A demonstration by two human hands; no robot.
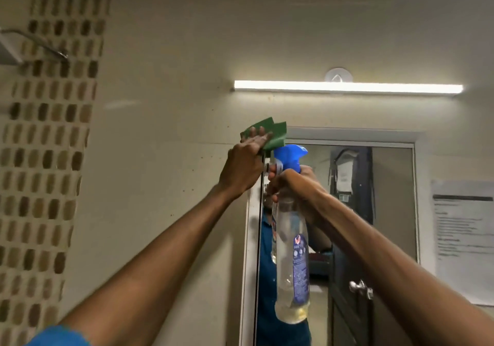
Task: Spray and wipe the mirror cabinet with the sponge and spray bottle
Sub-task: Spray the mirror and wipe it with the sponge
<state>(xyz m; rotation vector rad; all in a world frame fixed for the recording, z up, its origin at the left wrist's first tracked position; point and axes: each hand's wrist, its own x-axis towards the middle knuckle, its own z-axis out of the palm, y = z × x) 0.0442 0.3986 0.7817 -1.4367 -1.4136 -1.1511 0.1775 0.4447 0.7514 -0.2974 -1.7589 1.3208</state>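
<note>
1. Left hand (244,165), centre of the frame: I see its fingers laid flat over a green sponge (267,133), pressing it against the upper left corner of the mirror cabinet (352,134). Part of the sponge overlaps the beige wall beside the cabinet's white frame.
2. Right hand (290,185), just right of and below the left hand: its fingers are curled round the neck of a spray bottle (291,260), grasping it under the blue trigger head (290,157). The nozzle points left, toward the sponge.
3. The spray bottle is clear, hangs nearly upright in front of the mirror's left edge, and shows a little yellowish liquid at its base and a blue label on its side.
4. Mirror, centre right: I see reflected a dark door with a metal knob and a blue shirt.
5. Tube light (347,88), lit, on the wall above the cabinet.
6. Mosaic tile strip (50,142), left edge of the frame, with a shower arm (40,43) at upper left.
7. Printed paper notice (463,238), right edge, fixed on the wall beside the cabinet.
</note>
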